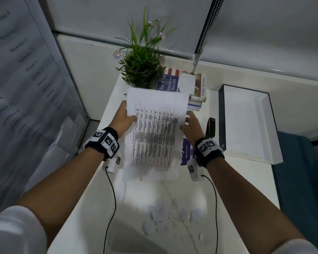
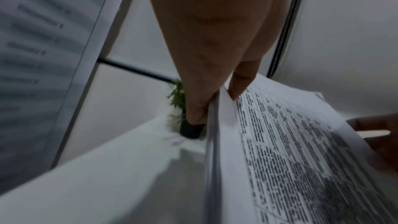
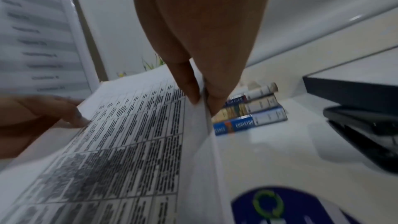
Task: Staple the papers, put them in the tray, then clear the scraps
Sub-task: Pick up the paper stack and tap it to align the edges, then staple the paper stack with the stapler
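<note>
**Paper stack held at both side edges, not yet stapled**

The papers [image 1: 154,132] are lifted clear of the counter [image 1: 233,180], held tilted between both hands. The left hand [image 1: 124,119] pinches the left edge, thumb on the printed face and fingers [image 2: 194,113] behind. The right hand [image 1: 190,125] pinches the right edge the same way, its fingers [image 3: 217,101] curled round the margin. Both hands are grasping the stack; neither is released.

Handling, as judged: the stack is light and limp, several loose sheets that will slide and fan against each other. A grip at both side margins suits squaring them; for stapling, one hand should pinch close to the chosen corner so that the sheets cannot shift.

The stapler [image 1: 210,126] lies on the counter just right of the right hand. The tray [image 1: 250,123] stands farther right, with nothing seen in it. The scraps [image 1: 169,219] lie scattered on the near part of the counter.

View differences: the head view alone shows the tray interior and the scraps. The left wrist view shows the layered sheet edges, confirming more than one sheet. The right wrist view shows the stapler side-on, the spines of the books [image 3: 249,117] and a blue packet [image 3: 286,207] beneath the stack's near right corner.
</note>
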`<control>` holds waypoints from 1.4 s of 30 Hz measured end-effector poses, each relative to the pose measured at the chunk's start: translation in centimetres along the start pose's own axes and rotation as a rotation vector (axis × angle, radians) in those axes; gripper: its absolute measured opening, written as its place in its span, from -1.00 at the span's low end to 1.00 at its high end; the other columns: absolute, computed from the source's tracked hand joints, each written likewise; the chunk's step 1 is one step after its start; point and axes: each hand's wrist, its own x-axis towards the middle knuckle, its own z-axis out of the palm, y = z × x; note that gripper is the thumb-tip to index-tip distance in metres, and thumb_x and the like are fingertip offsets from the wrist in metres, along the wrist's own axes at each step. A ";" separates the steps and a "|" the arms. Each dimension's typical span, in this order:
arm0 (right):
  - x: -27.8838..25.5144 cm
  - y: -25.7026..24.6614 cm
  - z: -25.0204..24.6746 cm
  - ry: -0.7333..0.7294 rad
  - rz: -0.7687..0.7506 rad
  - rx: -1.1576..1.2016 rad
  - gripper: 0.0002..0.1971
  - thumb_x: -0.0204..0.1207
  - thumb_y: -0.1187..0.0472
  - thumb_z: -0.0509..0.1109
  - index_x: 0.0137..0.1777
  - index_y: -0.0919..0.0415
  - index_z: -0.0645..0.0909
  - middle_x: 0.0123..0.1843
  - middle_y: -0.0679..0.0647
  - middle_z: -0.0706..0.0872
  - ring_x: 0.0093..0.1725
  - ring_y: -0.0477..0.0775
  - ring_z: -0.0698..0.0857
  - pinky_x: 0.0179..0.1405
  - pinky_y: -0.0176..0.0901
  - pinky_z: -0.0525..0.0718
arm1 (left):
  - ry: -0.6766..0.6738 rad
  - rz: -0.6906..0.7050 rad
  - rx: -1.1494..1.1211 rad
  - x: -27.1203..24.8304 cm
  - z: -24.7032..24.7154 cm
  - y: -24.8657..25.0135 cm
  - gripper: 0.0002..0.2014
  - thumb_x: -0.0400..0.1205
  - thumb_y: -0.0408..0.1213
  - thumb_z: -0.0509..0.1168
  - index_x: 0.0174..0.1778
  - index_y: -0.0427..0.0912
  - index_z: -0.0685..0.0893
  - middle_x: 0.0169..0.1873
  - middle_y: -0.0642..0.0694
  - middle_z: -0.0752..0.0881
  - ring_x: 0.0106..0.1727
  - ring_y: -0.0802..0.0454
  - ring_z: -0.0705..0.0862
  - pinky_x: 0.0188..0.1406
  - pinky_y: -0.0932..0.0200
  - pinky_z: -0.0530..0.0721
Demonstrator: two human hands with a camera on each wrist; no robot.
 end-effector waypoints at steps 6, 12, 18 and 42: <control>3.0 4.6 -2.0 0.021 0.215 -0.400 -0.68 0.40 0.31 0.39 0.17 0.33 0.62 0.10 0.35 0.73 0.03 0.27 0.71 0.11 0.03 0.70 | -0.028 -0.314 -0.047 2.4 0.4 -5.6 -0.58 0.58 -0.64 0.23 0.31 -0.22 0.41 0.23 -0.26 0.61 0.22 -0.12 0.58 0.10 0.07 0.62; 7.4 7.3 -6.8 0.318 0.512 -0.733 -0.46 0.51 0.12 0.31 0.39 0.44 0.35 0.45 0.46 0.36 0.44 0.47 0.37 0.38 0.25 0.40 | 0.022 -0.456 -0.010 3.6 0.0 -10.3 -0.61 0.51 -0.67 0.24 0.19 -0.24 0.45 0.11 -0.24 0.62 0.15 -0.13 0.57 0.09 0.06 0.53; 8.9 10.2 -7.1 0.224 0.615 -0.709 -0.45 0.58 0.03 0.26 0.40 0.44 0.32 0.41 0.47 0.45 0.37 0.48 0.49 0.33 0.25 0.48 | 0.036 -0.481 0.049 4.1 0.0 -11.2 -0.68 0.52 -0.60 0.27 0.10 -0.25 0.39 -0.08 -0.16 0.55 -0.03 -0.05 0.52 -0.19 0.17 0.53; 7.0 -5.5 13.2 -0.005 0.063 0.545 -0.79 0.53 0.23 0.38 0.08 0.20 0.43 -0.05 0.22 0.72 0.01 0.21 0.78 0.00 0.13 0.77 | 0.126 -0.134 -0.019 2.6 -0.6 -8.1 -0.78 0.57 -0.35 0.34 -0.28 0.09 0.59 -0.09 -0.27 0.67 -0.23 -0.03 0.61 -0.20 0.08 0.60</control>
